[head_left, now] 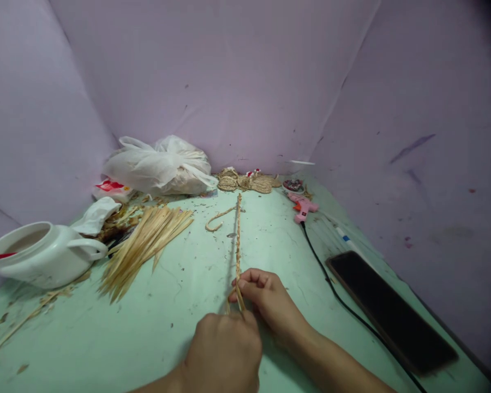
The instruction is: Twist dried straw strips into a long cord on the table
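A narrow braid of dried straw (238, 234) stretches away from me over the green tabletop, its far part curling off to the left in a hook. My right hand (265, 295) pinches the near end of the braid between thumb and fingers. Closer to me, my left hand (227, 349) is closed in a fist, back of the hand up, around the loose straw strands (240, 300) that run out of the braid. The strand ends inside the left fist are hidden.
Left lie a bundle of straw strips (145, 248), a white pot (61, 262) and a tied plastic bag (159, 166). Woven straw pieces (256, 183) sit by the back wall. Right are a pink glue gun (303, 206), its black cord (331, 286) and a dark phone (388, 311).
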Available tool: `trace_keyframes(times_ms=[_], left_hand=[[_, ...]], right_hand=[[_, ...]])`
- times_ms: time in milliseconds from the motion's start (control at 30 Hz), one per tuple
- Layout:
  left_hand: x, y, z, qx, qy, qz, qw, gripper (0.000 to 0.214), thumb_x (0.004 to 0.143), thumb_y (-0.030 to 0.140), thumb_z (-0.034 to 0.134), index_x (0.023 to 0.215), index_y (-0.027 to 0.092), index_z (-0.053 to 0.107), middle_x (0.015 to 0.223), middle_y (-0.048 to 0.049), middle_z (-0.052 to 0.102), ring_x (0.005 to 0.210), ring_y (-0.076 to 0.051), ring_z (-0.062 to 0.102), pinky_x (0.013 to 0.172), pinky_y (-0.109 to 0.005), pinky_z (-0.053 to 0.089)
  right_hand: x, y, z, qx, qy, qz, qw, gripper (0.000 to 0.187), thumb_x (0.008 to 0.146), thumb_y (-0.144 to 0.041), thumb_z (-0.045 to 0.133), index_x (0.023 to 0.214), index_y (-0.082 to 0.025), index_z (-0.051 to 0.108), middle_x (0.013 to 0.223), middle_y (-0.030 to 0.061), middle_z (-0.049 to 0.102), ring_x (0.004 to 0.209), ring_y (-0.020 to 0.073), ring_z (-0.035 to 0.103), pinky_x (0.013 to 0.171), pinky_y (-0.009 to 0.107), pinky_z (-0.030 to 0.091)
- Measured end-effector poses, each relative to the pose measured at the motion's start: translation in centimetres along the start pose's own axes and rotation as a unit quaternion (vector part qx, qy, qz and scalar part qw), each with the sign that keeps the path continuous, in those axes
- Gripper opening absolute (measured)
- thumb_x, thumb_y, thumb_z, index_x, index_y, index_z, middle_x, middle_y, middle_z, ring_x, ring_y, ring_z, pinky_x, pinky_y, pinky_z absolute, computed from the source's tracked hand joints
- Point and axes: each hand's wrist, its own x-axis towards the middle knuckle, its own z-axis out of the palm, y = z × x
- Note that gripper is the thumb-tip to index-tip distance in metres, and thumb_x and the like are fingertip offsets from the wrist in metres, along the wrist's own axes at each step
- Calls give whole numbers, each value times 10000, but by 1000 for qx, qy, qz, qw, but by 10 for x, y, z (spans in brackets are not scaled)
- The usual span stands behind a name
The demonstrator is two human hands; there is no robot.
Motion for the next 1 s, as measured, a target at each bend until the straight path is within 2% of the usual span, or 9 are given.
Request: trace_keyframes(times_ms=[133,267,367,467,567,667,767,900,1000], left_hand=[[1,-1,-14,47,-31,3,998,167,605,175,505,666,93,637,601,-162,593,551,-245,543,502,-306,326],[13,-17,-48,-143,132,-64,979,264,702,348,450,560,145,541,508,-42,515,450,-126,464,457,-242,305],[30,-33,-52,-380,-18,-129,916,242,664,346,474,778,146,548,530,-3,531,348,-91,418,369,-208,289],[42,-42,-42,-502,-147,-110,845,220,601,334,533,665,124,535,513,-5,524,338,-78,415,333,-190,293],[47,-43,-36,-459,-146,-119,868,186,604,296,508,501,146,472,343,37,396,269,-66,311,303,-191,242],[48,-39,-34,-331,-95,-123,931,189,602,216,453,425,169,410,277,53,297,269,-68,261,323,-200,191],[48,-36,-29,-232,2,-89,969,160,528,120,435,382,159,384,326,56,278,352,-53,252,372,-205,160],[49,-37,-18,-262,28,-63,963,163,512,112,401,368,162,343,366,48,271,404,-59,250,397,-220,159],[48,-37,-13,-329,21,-77,941,182,511,126,407,363,168,310,355,52,248,385,-53,216,385,-224,138]], right_hand=[[1,-3,-1,-31,3,32,999,136,656,-227,543,572,-137,486,441,-44,445,374,36,299,390,183,195],[2,-7,-3,-52,-8,21,998,165,669,-240,541,557,-139,475,426,-56,416,361,28,257,385,184,162],[3,-7,-4,-62,-27,13,998,210,682,-263,538,533,-147,448,415,-57,404,359,30,273,392,184,186],[7,-5,-8,-86,-52,-14,995,182,683,-244,533,554,-150,444,450,-32,454,416,53,374,442,187,267],[10,-5,-14,-176,-73,-40,981,115,700,-210,499,610,-145,471,503,-25,471,447,58,372,451,188,269],[7,-6,-21,-329,-67,-98,937,94,716,-182,458,651,-144,515,534,-18,477,473,70,369,453,195,251],[-2,-9,-21,-497,-14,-167,852,124,710,-152,445,666,-150,562,572,7,528,507,89,411,473,214,239],[-18,-13,-15,-614,44,-186,766,150,691,-134,458,654,-159,602,682,50,570,559,110,470,500,242,230],[-27,-12,-9,-646,63,-171,741,150,697,-183,475,638,-171,612,661,52,567,504,107,453,477,262,193]])
